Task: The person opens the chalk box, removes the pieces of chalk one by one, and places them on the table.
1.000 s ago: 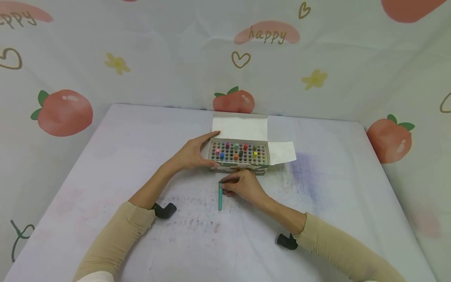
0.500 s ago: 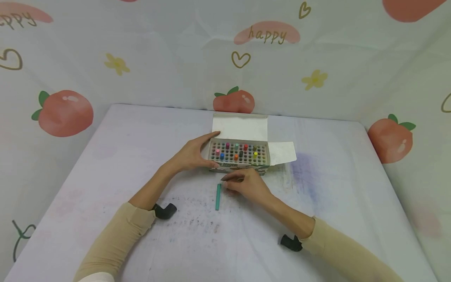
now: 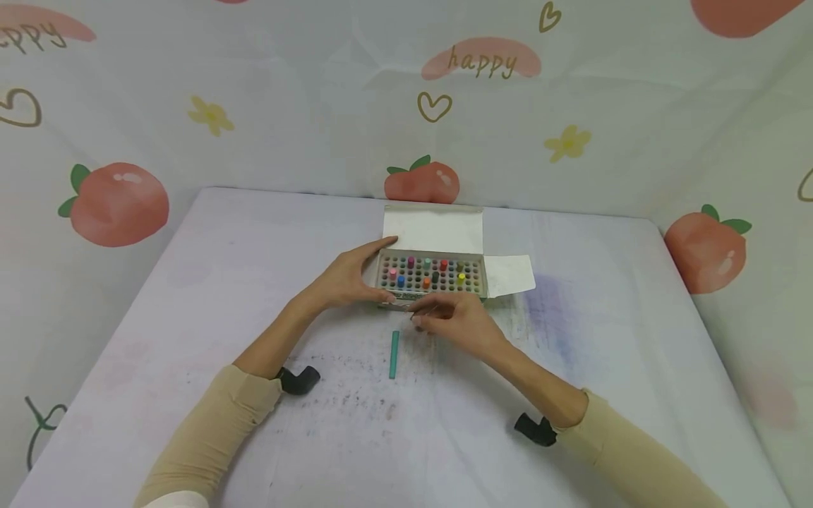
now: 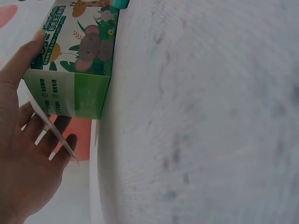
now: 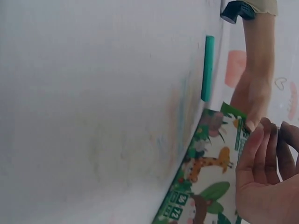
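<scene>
A cardboard box [image 4: 93, 95] printed with animals stands with its top open, and several coloured chalk sticks poke out of its rows of holes. My left hand [image 3: 345, 279] grips the box's left end, thumb at the front and a finger reaching behind. In the left wrist view its other fingers lie by a side flap. A teal stick of chalk [image 3: 394, 354] lies on the table in front of the box. My right hand [image 3: 457, 321] is just before the box's front right, fingers loosely bent. The right wrist view shows the thumb apart from the fingers and nothing between them.
The box's lid [image 3: 432, 231] stands raised behind it, and a side flap [image 3: 509, 275] sticks out to the right. The white table cover [image 3: 286, 451] bears coloured smudges. A patterned cloth [image 3: 305, 92] hangs behind and around the table.
My right hand has let go of the teal chalk, which now lies flat. It has moved away from the chalk, up and right toward the box. My left hand has kept its place.
</scene>
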`<state>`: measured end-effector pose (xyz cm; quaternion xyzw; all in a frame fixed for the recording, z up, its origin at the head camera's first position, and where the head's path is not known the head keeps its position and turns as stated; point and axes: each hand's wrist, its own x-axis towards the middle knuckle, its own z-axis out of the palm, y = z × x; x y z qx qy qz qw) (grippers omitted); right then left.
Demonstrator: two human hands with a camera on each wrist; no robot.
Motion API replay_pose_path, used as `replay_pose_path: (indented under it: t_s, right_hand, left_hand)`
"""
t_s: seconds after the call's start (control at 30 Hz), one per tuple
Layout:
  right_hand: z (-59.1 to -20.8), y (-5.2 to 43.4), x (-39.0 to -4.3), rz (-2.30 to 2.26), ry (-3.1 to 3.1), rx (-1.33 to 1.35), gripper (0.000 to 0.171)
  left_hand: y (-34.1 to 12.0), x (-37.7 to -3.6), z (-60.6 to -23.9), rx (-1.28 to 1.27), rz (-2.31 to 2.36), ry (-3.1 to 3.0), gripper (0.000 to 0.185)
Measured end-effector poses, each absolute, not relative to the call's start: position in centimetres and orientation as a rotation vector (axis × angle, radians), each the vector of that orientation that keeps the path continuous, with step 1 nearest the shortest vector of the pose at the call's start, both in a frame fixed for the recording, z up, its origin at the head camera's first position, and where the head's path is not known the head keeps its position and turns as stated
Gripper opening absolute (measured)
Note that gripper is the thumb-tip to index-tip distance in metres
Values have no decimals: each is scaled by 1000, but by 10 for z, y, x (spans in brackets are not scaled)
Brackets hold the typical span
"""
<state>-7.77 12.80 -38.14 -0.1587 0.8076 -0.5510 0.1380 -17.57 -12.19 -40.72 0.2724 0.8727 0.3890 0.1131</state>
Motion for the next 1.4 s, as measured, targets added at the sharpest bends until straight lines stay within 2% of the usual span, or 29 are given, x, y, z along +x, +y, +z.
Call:
replay_pose_path:
  t_s: [0.53, 0.97, 1.4]
  right_hand:
    - [-370, 156, -95, -1650, 2438, -559, 18]
    - [-374, 183, -109, -1730, 2513, -409, 21]
    - [-372, 187, -117, -1601, 2722, -393, 17]
  left_hand:
    - [-124, -178, -406, 818, 1098, 2581, 107]
    - [-123, -178, -405, 824, 1087, 2587, 107]
    - [-123, -177, -405, 818, 1109, 2576, 107]
